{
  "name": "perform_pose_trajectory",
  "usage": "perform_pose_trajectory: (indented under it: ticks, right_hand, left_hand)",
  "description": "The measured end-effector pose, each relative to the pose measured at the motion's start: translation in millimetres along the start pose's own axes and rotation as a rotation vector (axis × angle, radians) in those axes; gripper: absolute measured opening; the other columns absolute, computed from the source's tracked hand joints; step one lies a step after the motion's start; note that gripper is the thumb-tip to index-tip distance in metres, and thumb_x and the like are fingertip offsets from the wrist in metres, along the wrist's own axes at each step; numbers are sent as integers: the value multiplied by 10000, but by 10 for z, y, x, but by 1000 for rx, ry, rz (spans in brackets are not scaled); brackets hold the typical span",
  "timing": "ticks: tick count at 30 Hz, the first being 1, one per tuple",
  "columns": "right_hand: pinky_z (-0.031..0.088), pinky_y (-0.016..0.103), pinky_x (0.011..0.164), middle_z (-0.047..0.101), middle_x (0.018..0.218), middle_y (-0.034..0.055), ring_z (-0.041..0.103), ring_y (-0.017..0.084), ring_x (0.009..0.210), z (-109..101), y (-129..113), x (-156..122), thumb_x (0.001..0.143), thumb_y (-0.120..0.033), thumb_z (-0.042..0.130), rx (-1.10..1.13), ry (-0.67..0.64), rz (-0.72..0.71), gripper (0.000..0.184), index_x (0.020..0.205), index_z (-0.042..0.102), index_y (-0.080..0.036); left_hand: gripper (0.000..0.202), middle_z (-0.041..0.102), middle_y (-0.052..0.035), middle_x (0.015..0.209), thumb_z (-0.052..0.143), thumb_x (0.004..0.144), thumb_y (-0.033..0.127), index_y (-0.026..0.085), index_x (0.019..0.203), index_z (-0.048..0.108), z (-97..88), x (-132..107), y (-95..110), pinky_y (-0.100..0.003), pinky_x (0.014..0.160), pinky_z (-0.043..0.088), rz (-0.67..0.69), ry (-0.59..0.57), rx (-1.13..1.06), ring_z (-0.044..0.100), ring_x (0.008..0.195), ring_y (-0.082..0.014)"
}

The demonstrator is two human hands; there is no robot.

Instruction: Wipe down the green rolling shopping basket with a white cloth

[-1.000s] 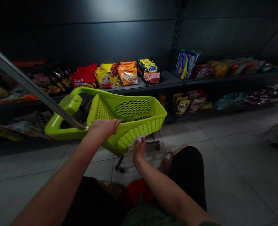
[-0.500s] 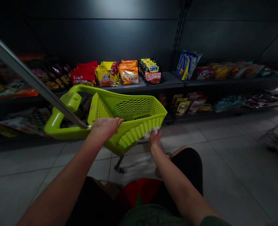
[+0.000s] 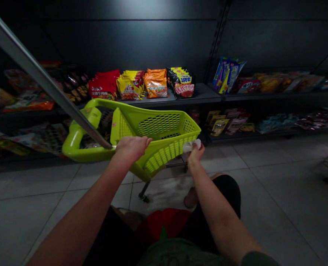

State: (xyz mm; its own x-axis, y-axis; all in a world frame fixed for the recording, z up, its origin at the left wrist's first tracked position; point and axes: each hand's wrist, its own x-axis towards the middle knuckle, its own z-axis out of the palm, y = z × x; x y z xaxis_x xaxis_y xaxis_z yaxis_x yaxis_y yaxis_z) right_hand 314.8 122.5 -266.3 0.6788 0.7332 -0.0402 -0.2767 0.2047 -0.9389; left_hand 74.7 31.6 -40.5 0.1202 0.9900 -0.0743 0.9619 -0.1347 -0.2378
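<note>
A lime green shopping cart (image 3: 164,127) with a perforated basket stands on the tiled floor in front of me. My left hand (image 3: 132,147) is closed over the near rim of the basket, where a grey metal bar (image 3: 41,77) meets it. My right hand (image 3: 195,152) is closed on a crumpled white cloth (image 3: 189,145) and presses it against the basket's near right corner. The cart's looped green handle (image 3: 75,135) sticks out to the left.
Dark shelves run along the back wall, stocked with red, yellow and orange snack packets (image 3: 141,84) and blue bags (image 3: 227,74) further right. A lower shelf (image 3: 263,123) holds more packets. Grey floor tiles (image 3: 277,184) spread to the right. My knees are below.
My right hand has slid the white cloth up and to the right along the basket's side to its corner. My left hand has stayed on the rim.
</note>
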Motion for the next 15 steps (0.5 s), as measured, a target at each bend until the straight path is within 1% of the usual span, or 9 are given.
perform_pose_trajectory:
  ticks: [1, 2, 4, 7, 9, 10, 11, 12, 15]
  right_hand:
    - [478, 357, 971, 548, 1233, 85, 568, 175, 1028, 42, -36, 3, 755, -390, 559, -4, 37, 1, 559, 1258, 386, -215]
    - [469, 363, 994, 549, 1244, 85, 568, 177, 1041, 86, -24, -129, 733, -373, 576, -4, 45, 15, 573, 1255, 399, -215]
    - [481, 363, 986, 578, 1221, 69, 583, 180, 1025, 163, 123, -720, 703, -353, 607, 8, -40, 75, 572, 1236, 446, -223]
    - [540, 331, 822, 644, 1101, 53, 616, 190, 907, 207, 406, -1821, 682, -336, 678, 27, -430, 274, 542, 1189, 515, -236]
    - [542, 315, 765, 668, 1036, 43, 618, 188, 847, 186, 448, -2153, 672, -332, 709, 18, -569, 347, 515, 1152, 552, -233]
    - [540, 312, 767, 672, 1020, 40, 619, 187, 845, 168, 405, -2110, 670, -338, 716, 10, -571, 348, 507, 1141, 566, -226]
    - [537, 311, 786, 673, 1014, 39, 621, 188, 857, 150, 324, -1928, 667, -351, 719, -1, -518, 325, 506, 1134, 577, -218]
    - [533, 313, 813, 670, 1023, 42, 622, 190, 882, 135, 213, -1633, 666, -368, 713, -9, -425, 280, 512, 1135, 582, -208]
    - [526, 320, 854, 638, 1126, 72, 620, 190, 945, 131, -188, -505, 689, -422, 634, -5, -2, 97, 563, 1193, 539, -191]
  left_hand:
    - [559, 792, -175, 1014, 267, 1046, 492, 198, 1122, 736, -1, 5, 14, -414, 784, 531, -5, -2, -4, 762, 939, -342]
    - [560, 793, -173, 1014, 266, 1046, 494, 199, 1126, 735, -3, 13, 32, -411, 788, 531, -7, -4, -9, 762, 941, -338]
    - [565, 794, -175, 1005, 262, 1045, 493, 197, 1135, 735, -9, 32, 72, -415, 784, 534, -10, -9, -19, 762, 944, -343]
    - [576, 795, -181, 974, 255, 1047, 486, 187, 1136, 738, -19, 52, 114, -422, 767, 540, -10, 3, -25, 762, 949, -362]
    - [577, 795, -182, 972, 253, 1049, 486, 184, 1135, 736, -28, 46, 122, -414, 769, 541, -17, 12, -18, 763, 955, -358]
    - [572, 795, -182, 981, 256, 1049, 486, 186, 1140, 734, -33, 36, 122, -408, 772, 540, -18, 13, -14, 763, 957, -353]
    - [565, 794, -183, 991, 259, 1049, 484, 188, 1146, 730, -39, 22, 120, -406, 773, 540, -17, 11, -11, 764, 955, -349]
    - [561, 793, -184, 999, 261, 1050, 482, 190, 1150, 729, -46, 5, 119, -405, 774, 539, -14, 7, -9, 764, 952, -346]
    - [555, 793, -186, 1001, 265, 1049, 476, 189, 1139, 731, -63, -48, 125, -401, 777, 534, 1, -3, -19, 764, 947, -341]
